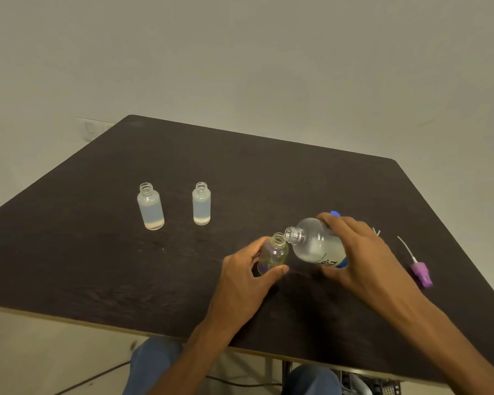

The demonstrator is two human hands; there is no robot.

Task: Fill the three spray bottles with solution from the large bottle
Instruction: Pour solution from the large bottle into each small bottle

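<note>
- Tilting the large bottle (317, 245), my right hand (362, 252) wraps its smooth, slippery-looking body; weight likely shifts.
- My left hand (246, 269) pinches the light third spray bottle (273, 253) low on the surface (240, 172); necks nearly touching.

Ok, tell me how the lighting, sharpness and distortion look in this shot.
Head view: dim, even light with soft shadows under the left hand and right hand; wide-angle lens bows the dark table edges; the tilted large bottle and held small bottle are slightly soft; no harsh glare, only faint sheen on the glass.
</note>
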